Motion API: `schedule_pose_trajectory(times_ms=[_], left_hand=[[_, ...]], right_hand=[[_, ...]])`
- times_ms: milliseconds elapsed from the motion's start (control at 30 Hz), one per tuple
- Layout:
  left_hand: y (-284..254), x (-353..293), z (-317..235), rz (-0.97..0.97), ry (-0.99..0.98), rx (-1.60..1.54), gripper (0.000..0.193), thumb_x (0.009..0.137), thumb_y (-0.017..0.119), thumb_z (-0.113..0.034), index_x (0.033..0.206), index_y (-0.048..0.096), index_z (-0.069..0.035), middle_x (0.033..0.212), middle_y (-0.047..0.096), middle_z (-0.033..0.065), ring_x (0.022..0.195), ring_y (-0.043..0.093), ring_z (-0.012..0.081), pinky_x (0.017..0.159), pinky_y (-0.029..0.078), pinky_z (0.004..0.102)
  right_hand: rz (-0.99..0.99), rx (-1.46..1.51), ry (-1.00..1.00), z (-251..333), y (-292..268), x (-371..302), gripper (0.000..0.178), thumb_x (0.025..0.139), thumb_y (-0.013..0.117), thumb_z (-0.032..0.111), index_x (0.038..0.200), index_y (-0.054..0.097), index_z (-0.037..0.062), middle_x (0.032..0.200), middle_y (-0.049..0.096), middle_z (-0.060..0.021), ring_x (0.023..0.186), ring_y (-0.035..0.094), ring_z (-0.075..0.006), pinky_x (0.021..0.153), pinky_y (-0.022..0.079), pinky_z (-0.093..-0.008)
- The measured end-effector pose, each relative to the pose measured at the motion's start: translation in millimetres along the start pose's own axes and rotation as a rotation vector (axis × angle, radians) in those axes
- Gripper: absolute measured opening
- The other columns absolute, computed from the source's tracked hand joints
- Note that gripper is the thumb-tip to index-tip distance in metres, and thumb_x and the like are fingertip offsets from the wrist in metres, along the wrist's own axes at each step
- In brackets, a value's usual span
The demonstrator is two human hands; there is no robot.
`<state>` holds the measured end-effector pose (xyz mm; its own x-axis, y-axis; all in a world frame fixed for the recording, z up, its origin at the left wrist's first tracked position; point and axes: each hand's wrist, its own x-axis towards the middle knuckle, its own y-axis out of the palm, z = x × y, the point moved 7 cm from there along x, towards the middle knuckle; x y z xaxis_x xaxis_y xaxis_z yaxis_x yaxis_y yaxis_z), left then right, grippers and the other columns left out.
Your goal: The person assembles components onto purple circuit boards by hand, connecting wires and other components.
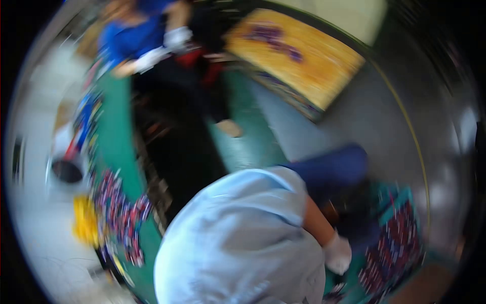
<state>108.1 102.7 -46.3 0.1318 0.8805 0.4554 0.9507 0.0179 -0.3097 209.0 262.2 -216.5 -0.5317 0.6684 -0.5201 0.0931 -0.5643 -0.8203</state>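
My left hand (pixel 337 255), in a white glove, hangs low at the right, past the short light blue sleeve (pixel 288 195) of my shirt. Blur smears its fingers, so whether it grips anything is unclear. A small dark thing (pixel 338 279) lies just below the glove. Close by on the right stands a teal crate (pixel 408 195) full of small dark red and purple pieces (pixel 390 253). My bent leg (pixel 329 169) in dark blue trousers shows above the forearm. My right hand is out of view.
A seated person in a blue top (pixel 129 43) wears white gloves at the upper left. A green worktop (pixel 115 126) on the left bears multicoloured pieces (pixel 121 218) and a yellow bundle (pixel 85 220). A yellow-topped box (pixel 314 63) stands at the upper right.
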Motion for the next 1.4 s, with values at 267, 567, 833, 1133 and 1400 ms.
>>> schedule_pose_trajectory(times_ms=[267, 567, 833, 1133, 1400], left_hand=[[-31, 5, -14, -0.054, -0.037, 0.070, 0.036, 0.078, 0.058, -0.013, 0.112, 0.049, -0.003, 0.101, 0.057, 0.0173, 0.090, 0.057, 0.0306, 0.072, 0.048, 0.0340], [-64, 18, -45, -0.107, 0.117, -0.045, 0.094, 0.059, 0.066, -0.003, 0.134, 0.010, 0.005, 0.135, 0.018, 0.0287, 0.119, 0.036, 0.0403, 0.093, 0.038, 0.0407], [-105, 3, -50, -0.197, 0.120, 0.203, 0.081, 0.063, 0.067, -0.011, 0.128, 0.020, 0.003, 0.126, 0.030, 0.0241, 0.111, 0.043, 0.0351, 0.090, 0.040, 0.0399], [-118, 10, -44, -0.259, 0.164, 0.329, 0.069, 0.068, 0.068, -0.021, 0.122, 0.031, 0.001, 0.115, 0.042, 0.0189, 0.102, 0.050, 0.0292, 0.087, 0.043, 0.0390], [-128, 19, -46, -0.333, 0.256, 0.423, 0.060, 0.072, 0.068, -0.029, 0.117, 0.041, -0.002, 0.106, 0.053, 0.0143, 0.094, 0.057, 0.0240, 0.085, 0.045, 0.0382]], right_hand=[[-0.757, 1.133, 0.498, -29, -92, -206, 0.011, 0.083, 0.055, 0.016, 0.080, 0.055, 0.0049, 0.054, 0.047, 0.0009, 0.044, 0.042, -0.0073, 0.039, 0.031, -0.0220], [-0.505, 1.330, 0.011, 125, -151, -225, 0.014, 0.083, 0.057, 0.014, 0.078, 0.056, 0.0006, 0.056, 0.054, -0.0026, 0.045, 0.047, -0.0079, 0.043, 0.036, -0.0219], [-0.426, 1.026, -0.307, 172, -161, -190, 0.019, 0.084, 0.056, 0.018, 0.077, 0.054, 0.0006, 0.055, 0.055, -0.0056, 0.043, 0.050, -0.0118, 0.042, 0.037, -0.0236], [-0.130, 1.272, -0.054, 185, -163, -168, 0.033, 0.085, 0.053, 0.029, 0.073, 0.053, -0.0015, 0.048, 0.053, -0.0065, 0.037, 0.050, -0.0128, 0.037, 0.039, -0.0231], [-0.066, 1.322, -0.019, 186, -163, -157, 0.026, 0.084, 0.056, 0.027, 0.078, 0.053, 0.0015, 0.050, 0.051, -0.0060, 0.034, 0.045, -0.0118, 0.033, 0.032, -0.0217]])
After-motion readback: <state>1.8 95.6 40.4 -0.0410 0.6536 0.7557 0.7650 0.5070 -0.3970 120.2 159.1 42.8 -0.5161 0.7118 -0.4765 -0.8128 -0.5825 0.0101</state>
